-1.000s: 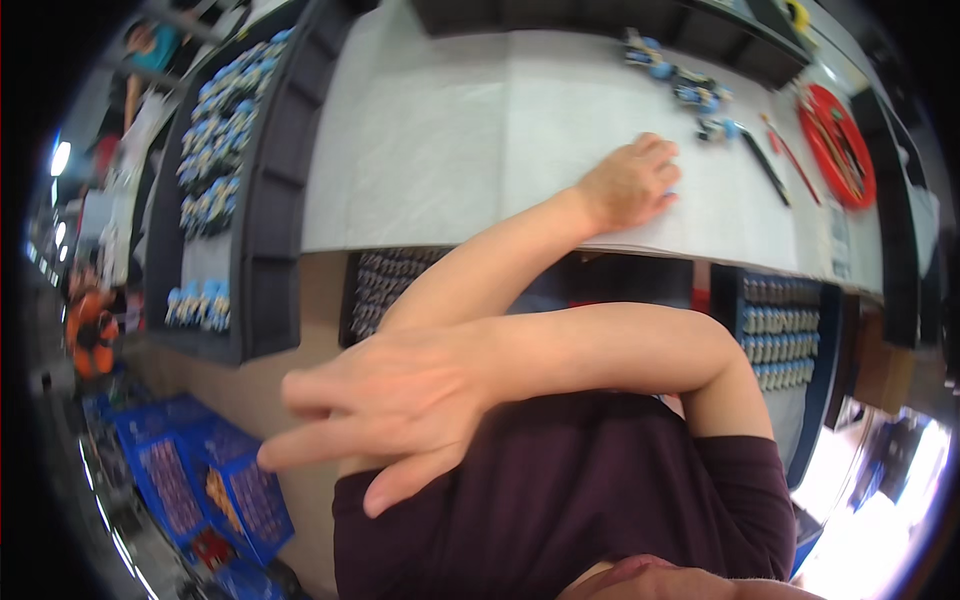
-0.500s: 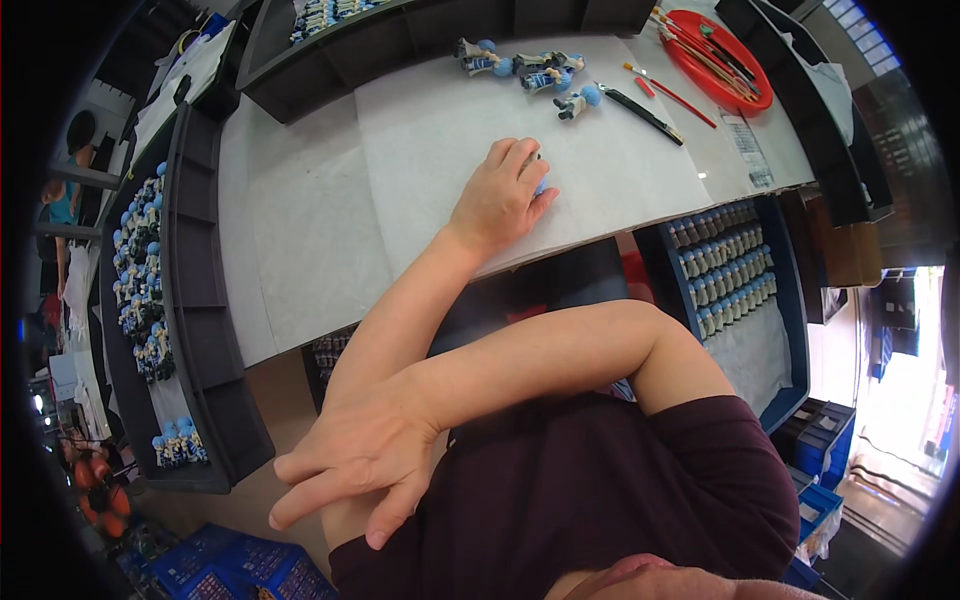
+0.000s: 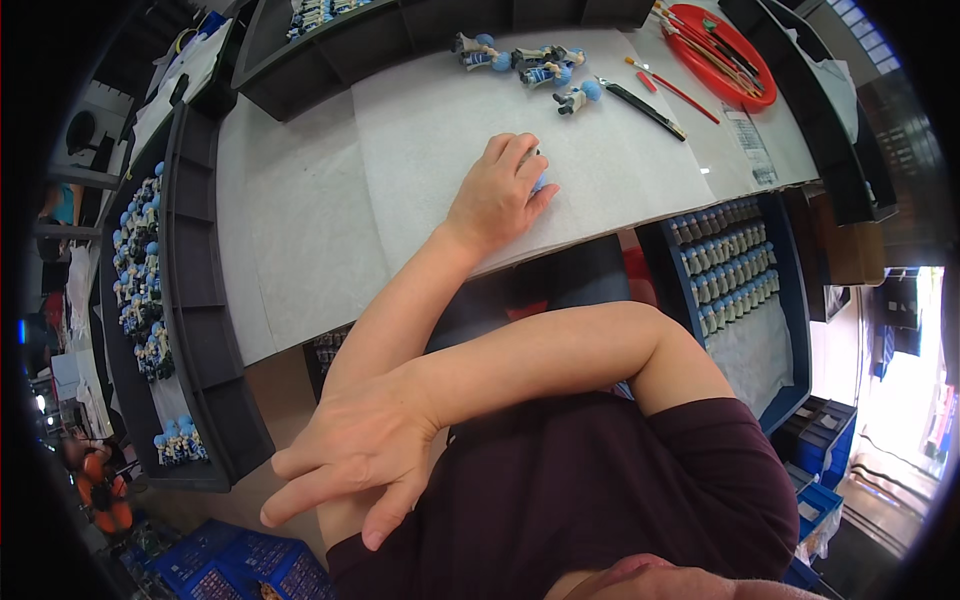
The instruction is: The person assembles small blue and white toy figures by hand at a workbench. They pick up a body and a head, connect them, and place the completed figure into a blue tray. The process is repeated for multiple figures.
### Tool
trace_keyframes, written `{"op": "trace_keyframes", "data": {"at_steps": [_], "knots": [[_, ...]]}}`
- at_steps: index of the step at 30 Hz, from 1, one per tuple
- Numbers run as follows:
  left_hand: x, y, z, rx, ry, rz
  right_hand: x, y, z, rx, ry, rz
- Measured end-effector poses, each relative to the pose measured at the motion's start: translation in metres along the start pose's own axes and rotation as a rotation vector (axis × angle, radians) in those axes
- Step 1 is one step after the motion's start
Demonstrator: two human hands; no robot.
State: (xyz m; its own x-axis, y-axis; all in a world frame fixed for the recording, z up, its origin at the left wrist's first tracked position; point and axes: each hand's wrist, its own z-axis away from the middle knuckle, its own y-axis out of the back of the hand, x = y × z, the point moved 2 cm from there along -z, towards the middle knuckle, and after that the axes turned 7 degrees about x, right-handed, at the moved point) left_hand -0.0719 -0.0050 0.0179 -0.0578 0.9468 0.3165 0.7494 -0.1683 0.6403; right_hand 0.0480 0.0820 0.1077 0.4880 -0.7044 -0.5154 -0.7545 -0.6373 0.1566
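Observation:
My left hand (image 3: 497,193) rests on the white paper sheet (image 3: 420,140) near the table's front edge. Its fingers curl round a small figurine (image 3: 541,184); only a bit of blue head and a dark part show. Crossed over in front of my body, my right hand (image 3: 355,455) lies against my left arm by the elbow, fingers spread and holding nothing. Beyond the left hand lie a lone blue-haired figurine (image 3: 578,97) and a cluster of several more figurines (image 3: 540,65). A black craft knife (image 3: 645,108) lies beside them.
A red oval dish (image 3: 690,30) holds brushes and tools, with a red brush (image 3: 685,98) nearby. A dark crate (image 3: 190,300) of figurines stands left, another crate (image 3: 400,40) at the back. Right of my lap, a blue tray (image 3: 797,340) holds rows of figurines.
Both hands keep almost the same pose and place. The right hand's fingers have shifted slightly left and down.

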Motion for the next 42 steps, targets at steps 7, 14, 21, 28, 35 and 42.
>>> {"op": "trace_keyframes", "data": {"at_steps": [7, 14, 21, 28, 35, 42], "knots": [[0.001, -0.001, 0.0, 0.0, 0.018, 0.001, 0.004, -0.004, 0.005, 0.044, 0.006, 0.046], [-0.004, 0.003, 0.005, 0.002, 0.036, 0.019, -0.03, 0.075, 0.027, 0.16, -0.078, 0.565], [0.02, 0.023, 0.004, 0.08, 0.189, 0.043, -0.117, 0.29, 0.155, 0.909, -0.506, 1.534], [0.019, 0.007, 0.023, 0.214, 0.572, 0.005, -0.125, 0.356, 0.244, 0.718, -1.227, 1.776], [0.021, 0.008, 0.03, 0.314, 0.558, -0.06, -0.125, 0.311, 0.218, 1.266, -0.948, 1.011], [0.021, 0.007, 0.029, 0.274, 0.535, 0.027, -0.105, 0.21, 0.198, 1.472, -0.964, -0.162]]}}
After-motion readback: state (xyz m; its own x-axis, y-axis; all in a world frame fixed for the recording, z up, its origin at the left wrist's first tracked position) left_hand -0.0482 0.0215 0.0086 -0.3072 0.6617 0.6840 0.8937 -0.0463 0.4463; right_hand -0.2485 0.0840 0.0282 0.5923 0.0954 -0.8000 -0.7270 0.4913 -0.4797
